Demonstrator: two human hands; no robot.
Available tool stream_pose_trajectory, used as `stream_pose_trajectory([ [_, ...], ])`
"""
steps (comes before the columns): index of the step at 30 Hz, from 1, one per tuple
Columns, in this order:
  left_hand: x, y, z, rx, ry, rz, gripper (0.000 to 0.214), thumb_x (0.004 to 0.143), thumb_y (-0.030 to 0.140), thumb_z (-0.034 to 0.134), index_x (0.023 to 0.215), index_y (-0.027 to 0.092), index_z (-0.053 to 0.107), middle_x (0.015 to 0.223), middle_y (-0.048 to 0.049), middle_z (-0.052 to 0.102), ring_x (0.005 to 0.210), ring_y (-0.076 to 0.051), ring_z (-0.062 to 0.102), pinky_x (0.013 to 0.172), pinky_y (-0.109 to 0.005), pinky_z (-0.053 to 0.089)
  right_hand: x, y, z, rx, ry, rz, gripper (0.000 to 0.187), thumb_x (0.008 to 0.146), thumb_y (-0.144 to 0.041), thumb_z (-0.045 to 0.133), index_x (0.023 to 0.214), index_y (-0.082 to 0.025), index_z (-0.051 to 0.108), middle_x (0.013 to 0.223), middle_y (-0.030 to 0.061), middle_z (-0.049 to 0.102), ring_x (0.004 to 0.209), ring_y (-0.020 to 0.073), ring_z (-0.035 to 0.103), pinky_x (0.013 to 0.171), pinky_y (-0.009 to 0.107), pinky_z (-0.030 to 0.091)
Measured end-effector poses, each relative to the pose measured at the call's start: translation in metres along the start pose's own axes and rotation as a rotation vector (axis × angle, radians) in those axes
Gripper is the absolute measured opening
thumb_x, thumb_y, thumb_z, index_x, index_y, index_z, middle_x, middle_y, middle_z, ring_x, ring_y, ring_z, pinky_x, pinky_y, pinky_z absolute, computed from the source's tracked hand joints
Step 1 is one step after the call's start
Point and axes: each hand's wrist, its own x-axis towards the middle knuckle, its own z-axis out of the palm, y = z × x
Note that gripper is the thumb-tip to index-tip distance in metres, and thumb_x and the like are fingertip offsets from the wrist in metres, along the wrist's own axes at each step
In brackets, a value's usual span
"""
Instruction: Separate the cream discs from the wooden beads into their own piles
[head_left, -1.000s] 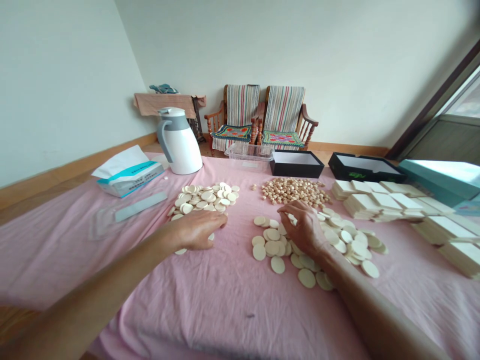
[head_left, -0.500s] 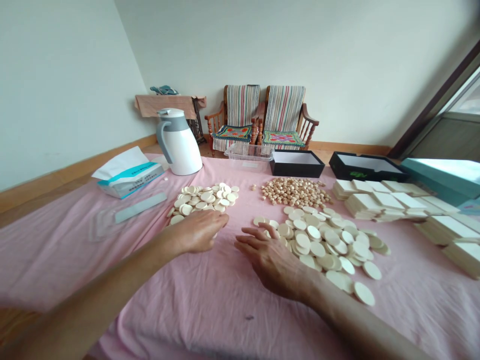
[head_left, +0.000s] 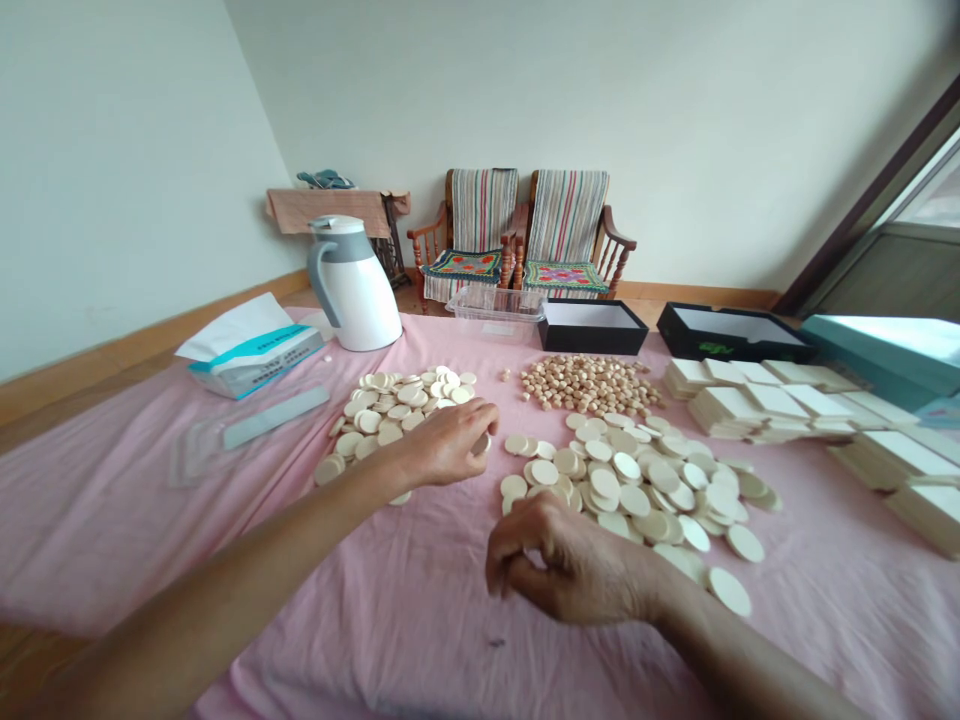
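The person's left hand (head_left: pixel 450 445), fingers curled, is at the near right of the left pile of cream, flat round discs (head_left: pixel 368 421); the right hand (head_left: pixel 570 562), loosely bent, is at the near left of the right pile (head_left: pixel 663 474). Whether either grips a disc cannot be told.

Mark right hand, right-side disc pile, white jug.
Right hand (head_left: pixel 577 562): head view, back of hand.
Right-side disc pile (head_left: pixel 664 475): head view, disc mid-pile.
White jug (head_left: pixel 366 302): head view, body.
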Motion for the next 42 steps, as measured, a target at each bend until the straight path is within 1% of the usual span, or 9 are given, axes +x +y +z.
stream_pose_trajectory([
  [4, 0.016, 0.011, 0.008, -0.141, 0.058, 0.052, 0.013, 0.079, 0.018, 0.055, 0.092, 0.018, 0.054, 0.096, -0.0043, 0.06, 0.086, -0.017, 0.057, 0.073, -0.026, 0.045, -0.001, 0.02, -0.018, -0.15, 0.592, 0.211, 0.027, 0.073, -0.004, 0.043, 0.075, -0.018, 0.066, 0.07, -0.0004, 0.068, 0.064, 0.0115, 0.06, 0.064, 0.022, 0.044],
  [7, 0.015, 0.008, 0.001, -0.185, 0.082, 0.024, 0.017, 0.083, 0.02, 0.054, 0.1, 0.018, 0.056, 0.101, -0.0049, 0.061, 0.086, -0.016, 0.058, 0.075, -0.026, 0.045, -0.004, 0.035, -0.027, -0.186, 0.775, 0.303, 0.026, 0.076, -0.007, 0.043, 0.075, -0.018, 0.067, 0.069, -0.0005, 0.068, 0.062, 0.0123, 0.061, 0.06, 0.023, 0.043],
  [11, -0.01, -0.008, -0.022, -0.054, -0.057, -0.067, 0.006, 0.08, 0.016, 0.053, 0.08, 0.017, 0.059, 0.083, -0.003, 0.062, 0.076, -0.015, 0.058, 0.068, -0.025, 0.043, -0.005, 0.04, -0.026, -0.268, 0.785, 0.307, 0.025, 0.075, -0.008, 0.044, 0.074, -0.019, 0.067, 0.069, -0.0006, 0.068, 0.063, 0.0132, 0.061, 0.062, 0.024, 0.043],
  [15, -0.049, -0.018, -0.039, 0.02, -0.234, -0.098, 0.024, 0.07, 0.008, 0.053, 0.09, 0.019, 0.059, 0.093, -0.0017, 0.063, 0.087, -0.017, 0.06, 0.074, -0.024, 0.043, -0.002, 0.037, -0.018, -0.324, 0.7, 0.271, 0.025, 0.075, -0.007, 0.045, 0.075, -0.019, 0.066, 0.071, -0.0011, 0.069, 0.066, 0.0136, 0.06, 0.065, 0.025, 0.043],
  [22, -0.086, -0.011, -0.038, 0.122, -0.339, -0.133, 0.02, 0.073, 0.009, 0.049, 0.088, 0.02, 0.056, 0.096, -0.004, 0.061, 0.092, -0.02, 0.059, 0.078, -0.027, 0.044, -0.003, 0.04, -0.018, -0.38, 0.716, 0.232, 0.024, 0.076, -0.007, 0.044, 0.075, -0.02, 0.065, 0.072, -0.001, 0.068, 0.066, 0.0136, 0.06, 0.067, 0.025, 0.043],
  [26, -0.076, -0.008, -0.037, 0.148, -0.321, -0.117, 0.014, 0.074, 0.009, 0.048, 0.081, 0.019, 0.054, 0.09, -0.004, 0.061, 0.085, -0.019, 0.06, 0.073, -0.028, 0.044, -0.008, 0.045, -0.03, -0.386, 0.856, 0.242, 0.024, 0.077, -0.009, 0.044, 0.075, -0.02, 0.066, 0.072, -0.0005, 0.069, 0.066, 0.0139, 0.062, 0.067, 0.025, 0.045],
  [30, -0.044, 0.002, -0.028, 0.038, -0.175, -0.01, 0.022, 0.075, 0.008, 0.049, 0.092, 0.019, 0.059, 0.094, -0.0041, 0.061, 0.088, -0.017, 0.059, 0.076, -0.026, 0.044, -0.014, 0.054, -0.04, -0.411, 0.987, 0.284, 0.024, 0.077, -0.011, 0.044, 0.076, -0.021, 0.067, 0.072, -0.0013, 0.069, 0.065, 0.0142, 0.063, 0.065, 0.024, 0.046],
  [37, 0.008, 0.035, -0.006, -0.126, 0.079, 0.108, 0.024, 0.085, 0.014, 0.049, 0.105, 0.018, 0.06, 0.106, -0.0069, 0.061, 0.092, -0.017, 0.059, 0.082, -0.028, 0.047, -0.016, 0.063, -0.04, -0.506, 0.932, 0.248, 0.023, 0.078, -0.012, 0.044, 0.075, -0.021, 0.065, 0.073, -0.0002, 0.069, 0.068, 0.0151, 0.063, 0.068, 0.026, 0.045],
  [42, 0.014, 0.007, -0.012, -0.094, 0.155, 0.0, 0.027, 0.081, 0.01, 0.049, 0.102, 0.018, 0.063, 0.103, -0.0058, 0.063, 0.087, -0.016, 0.061, 0.082, -0.029, 0.047, -0.015, 0.064, -0.039, -0.507, 0.916, 0.234, 0.023, 0.078, -0.012, 0.043, 0.076, -0.02, 0.064, 0.073, 0.0002, 0.068, 0.069, 0.0153, 0.062, 0.068, 0.026, 0.044],
])
